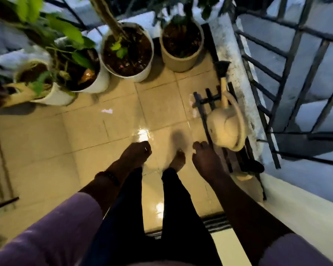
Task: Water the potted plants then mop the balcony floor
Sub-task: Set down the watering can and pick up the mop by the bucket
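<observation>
Balcony, head view, listed left to right.

- Small white pot (46, 93), far left edge, soil visible, leaves blurred.
- White pot with broad green leaves (88, 81), touching the small one.
- Large white pot (127, 52), woody stem, dark soil.
- Beige pot (181, 45), just beside it, near the corner.
- Tiled floor (65, 143): glossy, with bright reflections that suggest a film of water in front of the feet.
- Left hand (136, 152): hangs low over the floor, fingers loosely curled, holding nothing.
- Right hand (206, 158): fingers loosely bent, empty, near the can but not touching it.
- Cream watering can (226, 129): on a dark metal rack (205, 104) against the parapet (231, 60), spout toward the pots.
- Railing (288, 73), far right.

Judgement: the soil looks dark and the can is parked, so the watering appears largely done. No mop is in view. If the can is wanted again, take its arched handle from above and lift clear of the rack bars. Tread carefully with bare feet on wet tile.
</observation>
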`<state>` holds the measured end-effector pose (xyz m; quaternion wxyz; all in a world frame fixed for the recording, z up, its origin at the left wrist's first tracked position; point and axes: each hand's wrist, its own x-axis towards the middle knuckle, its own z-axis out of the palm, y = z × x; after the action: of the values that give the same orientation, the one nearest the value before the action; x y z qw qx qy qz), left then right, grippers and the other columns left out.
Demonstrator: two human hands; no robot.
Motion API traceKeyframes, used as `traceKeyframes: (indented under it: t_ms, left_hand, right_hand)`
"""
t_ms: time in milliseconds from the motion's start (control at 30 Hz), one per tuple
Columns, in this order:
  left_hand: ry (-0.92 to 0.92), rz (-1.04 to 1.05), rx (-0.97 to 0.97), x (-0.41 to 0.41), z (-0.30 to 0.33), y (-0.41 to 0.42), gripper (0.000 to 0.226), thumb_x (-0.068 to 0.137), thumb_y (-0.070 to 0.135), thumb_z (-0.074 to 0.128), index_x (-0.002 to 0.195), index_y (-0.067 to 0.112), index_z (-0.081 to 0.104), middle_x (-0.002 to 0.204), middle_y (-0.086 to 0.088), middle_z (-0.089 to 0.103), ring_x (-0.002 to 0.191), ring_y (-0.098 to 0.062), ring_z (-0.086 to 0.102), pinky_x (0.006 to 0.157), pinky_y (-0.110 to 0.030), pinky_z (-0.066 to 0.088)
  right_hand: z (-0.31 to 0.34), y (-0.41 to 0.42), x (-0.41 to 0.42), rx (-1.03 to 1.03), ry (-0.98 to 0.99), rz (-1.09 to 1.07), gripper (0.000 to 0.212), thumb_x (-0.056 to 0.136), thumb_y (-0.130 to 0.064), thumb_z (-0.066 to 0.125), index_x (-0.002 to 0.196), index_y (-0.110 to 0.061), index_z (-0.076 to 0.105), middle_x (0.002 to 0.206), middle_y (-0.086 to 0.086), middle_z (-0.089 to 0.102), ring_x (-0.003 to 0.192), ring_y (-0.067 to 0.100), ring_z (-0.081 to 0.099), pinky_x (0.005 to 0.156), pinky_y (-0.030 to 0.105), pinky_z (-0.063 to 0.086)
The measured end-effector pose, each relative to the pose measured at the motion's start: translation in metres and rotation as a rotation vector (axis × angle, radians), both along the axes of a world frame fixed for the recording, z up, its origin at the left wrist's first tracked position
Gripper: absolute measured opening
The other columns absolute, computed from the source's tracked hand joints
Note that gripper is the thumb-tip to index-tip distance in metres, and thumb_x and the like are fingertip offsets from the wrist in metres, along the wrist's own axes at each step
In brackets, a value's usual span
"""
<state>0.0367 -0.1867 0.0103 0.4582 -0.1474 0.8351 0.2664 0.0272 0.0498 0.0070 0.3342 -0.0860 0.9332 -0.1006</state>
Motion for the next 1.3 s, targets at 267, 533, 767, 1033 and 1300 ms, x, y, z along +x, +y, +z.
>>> traceKeyframes:
  t_ms: [267,533,767,1033,1300]
  left_hand:
    - [0.084,0.296,-0.117,0.1,0.064,-0.105,0.03,0.104,0.019,0.045,0.124,0.001,0.059,0.123,-0.021,0.067,0.116,-0.036,0.061,0.097,-0.041,0.048]
    - [0.136,0.387,-0.09,0.207,0.085,-0.176,0.03,0.104,0.022,0.046,0.124,0.005,0.059,0.127,-0.015,0.066,0.118,-0.031,0.06,0.099,-0.04,0.047]
    - [0.146,0.606,-0.173,0.332,0.094,-0.262,0.033,0.105,0.025,0.044,0.127,0.003,0.055,0.129,-0.019,0.062,0.12,-0.034,0.057,0.1,-0.044,0.047]
    - [0.201,0.944,-0.305,0.413,0.1,-0.357,0.029,0.103,0.024,0.048,0.121,0.004,0.057,0.127,-0.018,0.062,0.119,-0.034,0.057,0.094,-0.041,0.049]
    - [0.04,1.112,-0.484,0.465,0.098,-0.427,0.049,0.103,0.032,0.043,0.151,0.025,0.035,0.15,-0.004,0.049,0.138,-0.033,0.04,0.116,-0.056,0.025]
  right_hand:
    - [0.05,-0.094,0.016,-0.054,-0.078,0.416,0.032,0.093,-0.016,0.046,0.125,-0.014,0.046,0.119,0.008,0.053,0.109,0.027,0.055,0.081,0.035,0.048]
    - [0.083,-0.211,0.047,0.023,-0.05,0.72,0.03,0.094,-0.017,0.04,0.123,-0.015,0.045,0.119,0.009,0.056,0.11,0.029,0.055,0.087,0.037,0.046]
    - [0.102,-0.36,0.12,-0.02,-0.007,1.097,0.035,0.096,-0.026,0.042,0.13,-0.019,0.043,0.122,0.006,0.055,0.111,0.025,0.054,0.082,0.031,0.045]
    - [0.119,-0.513,0.184,-0.069,0.063,1.479,0.03,0.095,-0.026,0.045,0.124,-0.018,0.045,0.114,0.007,0.057,0.103,0.025,0.059,0.078,0.036,0.048]
    - [0.105,-0.658,0.215,-0.056,0.121,1.745,0.046,0.096,-0.033,0.042,0.14,-0.017,0.042,0.15,0.007,0.037,0.135,0.023,0.038,0.103,0.034,0.041]
